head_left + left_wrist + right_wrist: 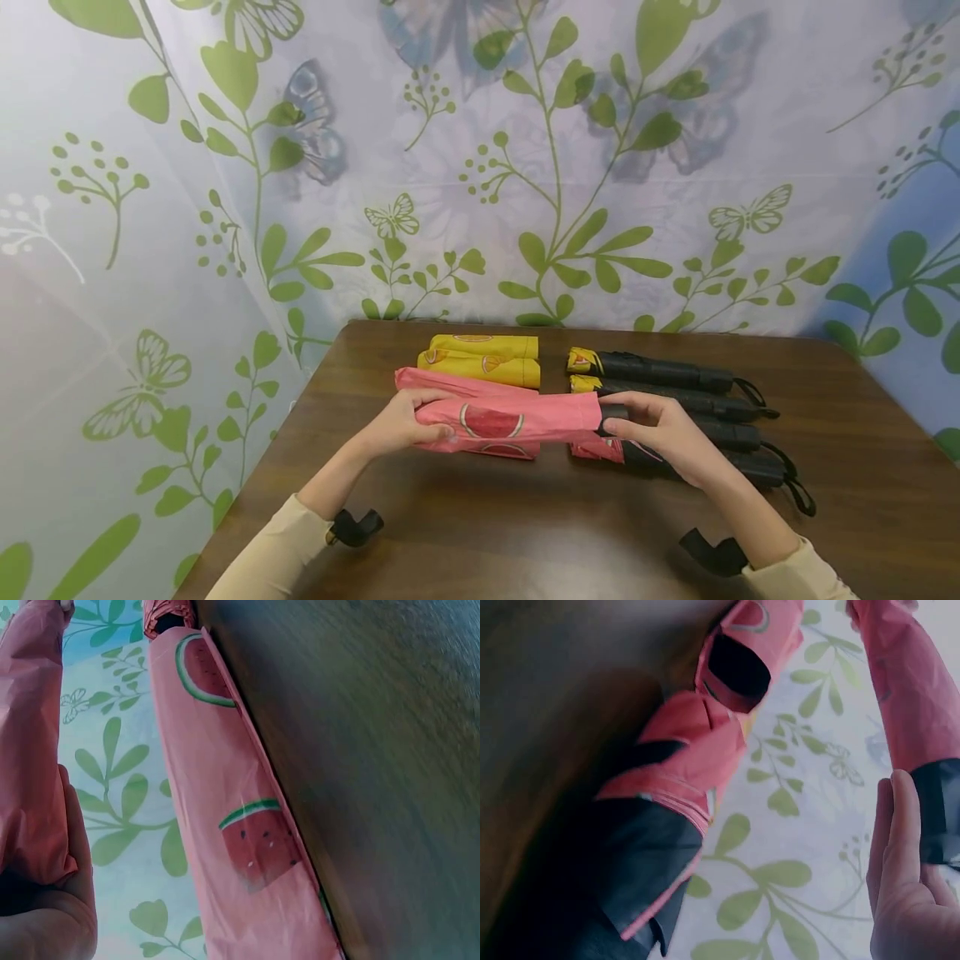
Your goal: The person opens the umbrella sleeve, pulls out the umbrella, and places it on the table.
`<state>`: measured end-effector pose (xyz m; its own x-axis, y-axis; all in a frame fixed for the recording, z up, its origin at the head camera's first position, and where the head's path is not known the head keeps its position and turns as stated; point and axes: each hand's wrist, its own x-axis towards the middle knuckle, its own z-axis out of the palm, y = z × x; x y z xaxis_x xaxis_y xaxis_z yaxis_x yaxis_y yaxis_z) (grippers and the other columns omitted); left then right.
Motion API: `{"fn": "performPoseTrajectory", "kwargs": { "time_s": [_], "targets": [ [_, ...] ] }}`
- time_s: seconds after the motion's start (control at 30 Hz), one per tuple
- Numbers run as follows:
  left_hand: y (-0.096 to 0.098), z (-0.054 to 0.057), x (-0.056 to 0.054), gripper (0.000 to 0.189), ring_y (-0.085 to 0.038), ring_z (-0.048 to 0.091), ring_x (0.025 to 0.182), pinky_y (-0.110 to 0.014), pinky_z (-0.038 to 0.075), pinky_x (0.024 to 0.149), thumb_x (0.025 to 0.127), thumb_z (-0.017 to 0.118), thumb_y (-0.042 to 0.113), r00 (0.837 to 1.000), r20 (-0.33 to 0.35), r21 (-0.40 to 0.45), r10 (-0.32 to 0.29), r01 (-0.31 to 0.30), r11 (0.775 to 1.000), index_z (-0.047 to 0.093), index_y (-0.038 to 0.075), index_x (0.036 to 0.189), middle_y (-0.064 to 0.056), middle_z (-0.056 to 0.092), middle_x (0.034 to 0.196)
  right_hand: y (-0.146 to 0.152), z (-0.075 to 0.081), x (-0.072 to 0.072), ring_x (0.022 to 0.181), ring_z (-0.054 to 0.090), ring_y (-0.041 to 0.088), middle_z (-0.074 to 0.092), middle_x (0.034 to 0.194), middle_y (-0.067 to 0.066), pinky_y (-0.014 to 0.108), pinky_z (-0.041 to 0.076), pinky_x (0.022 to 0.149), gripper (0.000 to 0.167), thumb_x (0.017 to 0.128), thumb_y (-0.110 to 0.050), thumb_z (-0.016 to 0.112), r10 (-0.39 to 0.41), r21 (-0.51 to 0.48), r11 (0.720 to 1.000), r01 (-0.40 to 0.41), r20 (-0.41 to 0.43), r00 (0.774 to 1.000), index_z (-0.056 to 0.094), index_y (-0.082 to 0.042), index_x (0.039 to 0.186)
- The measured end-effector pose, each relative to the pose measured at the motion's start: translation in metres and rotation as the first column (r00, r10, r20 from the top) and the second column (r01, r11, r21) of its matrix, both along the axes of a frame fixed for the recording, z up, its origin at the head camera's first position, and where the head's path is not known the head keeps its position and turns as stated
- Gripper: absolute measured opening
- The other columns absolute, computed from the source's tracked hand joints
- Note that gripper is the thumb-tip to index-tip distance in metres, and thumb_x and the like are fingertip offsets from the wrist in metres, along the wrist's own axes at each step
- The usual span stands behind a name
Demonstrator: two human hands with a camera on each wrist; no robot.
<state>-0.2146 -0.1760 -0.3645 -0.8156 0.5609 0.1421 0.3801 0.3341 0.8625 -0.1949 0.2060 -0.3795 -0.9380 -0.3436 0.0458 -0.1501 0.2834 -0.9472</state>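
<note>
Both hands hold a pink watermelon sleeve (pixel 517 419) above the bench (pixel 525 533): left hand (pixel 401 423) grips its closed end, right hand (pixel 660 433) pinches the black umbrella (pixel 615 412) entering its mouth. Sleeving looks half done; next, probably, push it home. Beyond lie yellow sleeves (pixel 483 360) and black umbrellas (pixel 667 372).

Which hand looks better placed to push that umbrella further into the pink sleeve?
Probably the right hand: it grips the black umbrella at the sleeve's open end. The left hand just holds the pink sleeve steady.
</note>
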Motion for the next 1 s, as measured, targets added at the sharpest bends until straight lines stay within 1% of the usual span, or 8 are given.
{"fn": "performPoseTrajectory", "kwargs": {
  "time_s": [0.1, 0.17, 0.3, 0.4, 0.57, 0.83, 0.9, 1.0],
  "targets": [
    [0.001, -0.002, 0.001, 0.040, -0.013, 0.055, 0.080, -0.028, 0.047, 0.067, 0.080, 0.071, 0.010, 1.000, 0.002, -0.017, 0.007, -0.007, 1.000, 0.064, 0.000, 0.118, -0.001, 0.065, 0.094, -0.004, -0.004, 0.000, 0.078, 0.057, 0.021, 0.064, 0.102, 0.011, 0.035, 0.049, 0.067, 0.050, 0.085, -0.021, 0.072, -0.015, 0.023, 1.000, 0.014, 0.023, 1.000, 0.055, 0.001, 0.127],
    [0.001, -0.004, 0.001, 0.041, -0.013, 0.054, 0.081, -0.029, 0.046, 0.068, 0.080, 0.071, 0.011, 1.000, 0.003, -0.015, 0.000, 0.000, 1.000, 0.063, 0.000, 0.118, -0.001, 0.064, 0.096, -0.006, -0.006, 0.000, 0.085, 0.058, 0.022, 0.062, 0.112, 0.013, 0.037, 0.050, 0.074, 0.052, 0.084, -0.021, 0.072, -0.014, 0.033, 0.999, 0.014, 0.009, 1.000, 0.054, 0.002, 0.128],
    [-0.002, -0.017, -0.008, 0.042, -0.015, 0.055, 0.083, -0.029, 0.047, 0.069, 0.080, 0.072, 0.013, 1.000, 0.005, -0.015, 0.001, -0.001, 1.000, 0.063, 0.002, 0.120, -0.001, 0.064, 0.097, -0.005, -0.007, 0.001, 0.073, 0.054, 0.018, 0.065, 0.097, 0.010, 0.032, 0.047, 0.062, 0.049, 0.084, -0.023, 0.073, -0.055, 0.037, 0.998, 0.055, -0.017, 0.998, 0.058, -0.002, 0.125],
    [-0.005, -0.026, -0.015, 0.044, -0.017, 0.056, 0.086, -0.031, 0.048, 0.070, 0.080, 0.074, 0.016, 1.000, 0.018, 0.004, -0.016, 0.016, 1.000, 0.063, 0.007, 0.122, -0.001, 0.065, 0.100, -0.003, -0.005, 0.003, 0.070, 0.054, 0.019, 0.066, 0.090, 0.007, 0.033, 0.047, 0.061, 0.045, 0.084, -0.021, 0.073, -0.082, 0.009, 0.997, 0.082, -0.033, 0.996, 0.060, -0.003, 0.123],
    [-0.006, -0.027, -0.017, 0.044, -0.020, 0.057, 0.090, -0.034, 0.049, 0.072, 0.080, 0.076, 0.023, 0.998, 0.021, 0.039, -0.060, 0.059, 0.998, 0.064, 0.014, 0.122, -0.001, 0.065, 0.103, 0.001, -0.002, 0.006, 0.085, 0.061, 0.023, 0.067, 0.102, 0.006, 0.037, 0.050, 0.076, 0.043, 0.087, -0.016, 0.069, -0.065, -0.045, 0.997, 0.063, -0.043, 0.997, 0.057, 0.002, 0.124],
    [-0.004, -0.020, -0.012, 0.048, -0.018, 0.056, 0.090, -0.033, 0.048, 0.073, 0.079, 0.077, 0.023, 0.998, 0.005, 0.004, -0.057, 0.057, 0.998, 0.062, 0.014, 0.124, 0.002, 0.064, 0.104, 0.009, -0.004, 0.006, 0.086, 0.062, 0.021, 0.067, 0.104, 0.002, 0.037, 0.052, 0.075, 0.034, 0.089, -0.007, 0.065, -0.060, -0.126, 0.991, 0.050, -0.077, 0.995, 0.059, -0.003, 0.122],
    [-0.003, -0.018, -0.011, 0.048, -0.020, 0.056, 0.089, -0.034, 0.047, 0.072, 0.080, 0.077, 0.020, 0.998, 0.007, 0.002, -0.061, 0.061, 0.998, 0.062, 0.012, 0.124, 0.001, 0.064, 0.104, 0.012, -0.004, 0.006, 0.075, 0.060, 0.015, 0.067, 0.099, 0.001, 0.032, 0.051, 0.063, 0.033, 0.090, -0.005, 0.064, -0.049, -0.147, 0.989, 0.036, -0.089, 0.995, 0.059, -0.003, 0.122],
    [-0.002, -0.015, -0.010, 0.048, -0.021, 0.056, 0.090, -0.034, 0.047, 0.072, 0.080, 0.077, 0.016, 0.998, 0.006, 0.004, -0.058, 0.058, 0.998, 0.061, 0.010, 0.124, -0.001, 0.064, 0.104, 0.017, -0.003, 0.007, 0.066, 0.057, 0.011, 0.067, 0.098, 0.001, 0.033, 0.034, 0.043, 0.031, 0.090, -0.003, 0.062, -0.042, -0.184, 0.983, 0.025, -0.088, 0.995, 0.060, -0.004, 0.121]
  ]
}}
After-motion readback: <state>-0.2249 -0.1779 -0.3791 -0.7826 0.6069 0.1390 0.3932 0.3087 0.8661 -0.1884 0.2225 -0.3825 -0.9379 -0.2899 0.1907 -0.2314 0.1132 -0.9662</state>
